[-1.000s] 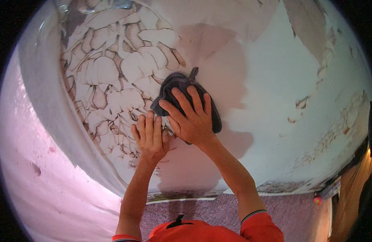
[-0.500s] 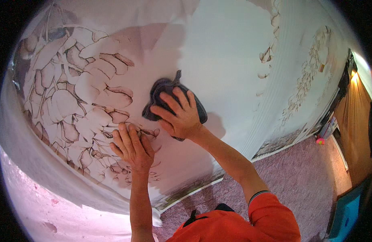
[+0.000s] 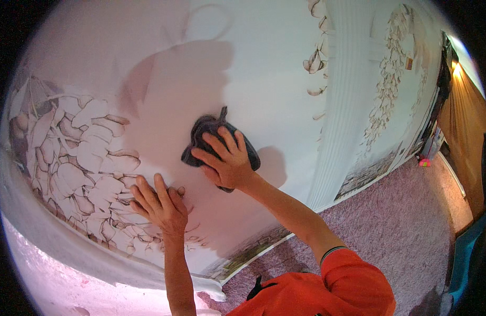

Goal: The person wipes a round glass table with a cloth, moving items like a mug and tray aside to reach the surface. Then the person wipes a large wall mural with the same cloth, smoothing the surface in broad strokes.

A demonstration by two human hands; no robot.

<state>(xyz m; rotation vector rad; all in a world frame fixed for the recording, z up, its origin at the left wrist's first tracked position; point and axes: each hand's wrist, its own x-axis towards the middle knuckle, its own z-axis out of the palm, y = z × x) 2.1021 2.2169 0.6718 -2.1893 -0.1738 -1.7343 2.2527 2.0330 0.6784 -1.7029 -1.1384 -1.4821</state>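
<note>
A pale printed mural with brown-outlined petals and leaves covers the large surface in front of me. My right hand presses a dark grey cloth against its middle, fingers spread over the bunched fabric. A short tail of the cloth sticks up above the fingers, and the part under my palm is hidden. My left hand lies lower and to the left with its fingers apart. It rests on the mural at the edge of the petal drawing and holds nothing.
A mauve carpet-like floor runs along the mural's lower edge. Whitish sheeting lies at the lower left. Brown drapery, a small pink object and a blue panel are at the right.
The view has shifted, so the mural's pattern sits further left. My right hand and the cloth are slightly lower on the mural. My left hand has slid a little right and down, its fingers wider apart.
</note>
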